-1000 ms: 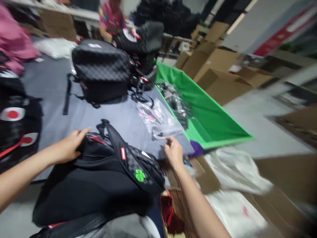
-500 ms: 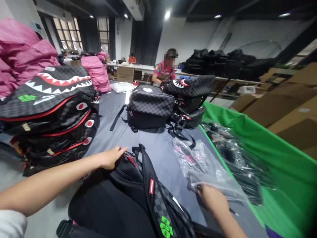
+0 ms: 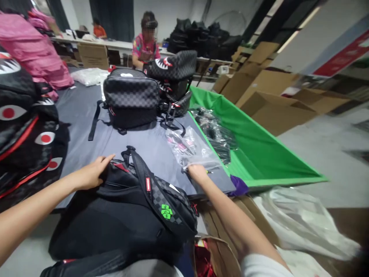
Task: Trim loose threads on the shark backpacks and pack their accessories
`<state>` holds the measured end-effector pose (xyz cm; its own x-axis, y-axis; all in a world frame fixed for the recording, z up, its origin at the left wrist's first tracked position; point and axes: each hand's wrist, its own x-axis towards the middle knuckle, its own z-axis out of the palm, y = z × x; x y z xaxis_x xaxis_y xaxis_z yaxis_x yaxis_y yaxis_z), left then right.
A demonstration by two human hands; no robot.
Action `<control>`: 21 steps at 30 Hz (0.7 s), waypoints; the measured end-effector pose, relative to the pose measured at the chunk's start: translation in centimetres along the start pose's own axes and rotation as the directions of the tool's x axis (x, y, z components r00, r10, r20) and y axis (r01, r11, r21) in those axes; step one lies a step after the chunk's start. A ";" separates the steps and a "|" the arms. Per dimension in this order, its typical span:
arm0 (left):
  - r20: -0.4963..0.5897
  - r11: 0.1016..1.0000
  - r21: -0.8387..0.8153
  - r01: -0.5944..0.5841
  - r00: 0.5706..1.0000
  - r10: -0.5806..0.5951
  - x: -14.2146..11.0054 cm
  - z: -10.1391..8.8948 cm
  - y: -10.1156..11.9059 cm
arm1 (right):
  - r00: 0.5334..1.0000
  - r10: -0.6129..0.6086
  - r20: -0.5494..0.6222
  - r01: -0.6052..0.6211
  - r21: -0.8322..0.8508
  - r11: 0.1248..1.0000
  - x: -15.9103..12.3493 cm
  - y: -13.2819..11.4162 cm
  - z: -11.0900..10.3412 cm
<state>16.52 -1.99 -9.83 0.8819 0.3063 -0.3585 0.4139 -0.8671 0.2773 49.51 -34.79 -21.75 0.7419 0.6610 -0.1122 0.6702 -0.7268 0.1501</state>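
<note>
A black backpack [image 3: 115,215] with grey checks, a red label on its strap and a green patch lies at the table's near edge, straps up. My left hand [image 3: 90,175] grips its top left edge by the handle end. Out to the right, my right hand [image 3: 197,173] is closed low over the table, beside a clear plastic bag [image 3: 198,150] with pink-marked contents. A small dark thing shows at its fingertips, and a thin dark tip with yellow pokes out past the hand. What the fingers hold is mostly hidden.
Shark-mouth backpacks [image 3: 25,127] are stacked at left, with pink backpacks [image 3: 37,54] behind. A checked backpack [image 3: 131,100] and another stack [image 3: 175,73] stand ahead. A green-walled bin [image 3: 259,146] holds plastic-wrapped goods. Beyond sits a person [image 3: 145,46]. Cardboard boxes [image 3: 279,111] lie right.
My view has swung right and down, bringing the green bin's near end and the floor bags into sight. Both hands keep about the same places at the backpack and by the plastic bag.
</note>
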 end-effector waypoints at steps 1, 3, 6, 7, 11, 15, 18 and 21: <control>0.003 1.000 -0.002 -0.004 1.000 0.004 0.1 0.1 -0.3 | 1.000 0.000 -0.007 0.000 0.007 1.000 -0.2 -0.1 0.1; -0.003 1.000 -0.003 -0.009 1.000 0.009 0.3 0.5 -0.8 | 0.999 0.009 -0.034 -0.008 0.023 1.000 -0.6 -0.5 0.5; -0.024 1.000 -0.003 -0.023 0.999 0.023 0.6 0.8 -1.4 | 0.996 0.030 -0.087 -0.025 0.066 0.998 -1.5 -0.7 1.1; -0.024 1.000 -0.001 -0.027 0.999 0.027 0.7 0.9 -1.5 | 0.994 0.043 -0.101 -0.034 0.087 0.996 -1.8 -0.6 1.2; -0.003 1.000 0.007 -0.017 1.000 0.017 0.8 0.8 -1.6 | 0.972 0.140 -0.190 -0.110 0.161 0.981 -3.5 0.7 0.7; -0.016 0.999 0.039 -0.004 1.000 0.005 0.9 0.9 -1.6 | 0.898 0.326 -0.294 -0.180 0.431 0.884 -5.8 2.7 -0.5; -0.036 0.997 0.071 0.007 0.999 -0.005 1.0 1.0 -1.4 | 0.817 0.508 -0.273 -0.238 0.643 0.728 -7.2 3.7 -1.5; -0.048 0.988 0.144 0.049 0.998 -0.042 1.0 1.0 -0.7 | 0.756 0.629 -0.182 -0.291 0.767 0.571 -8.2 3.3 -3.2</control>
<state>16.89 -1.45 -11.24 0.8734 0.3614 -0.3265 0.4198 -0.8985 0.1283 45.55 -41.99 -17.15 0.9792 0.0765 0.1880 0.1807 -0.7507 -0.6354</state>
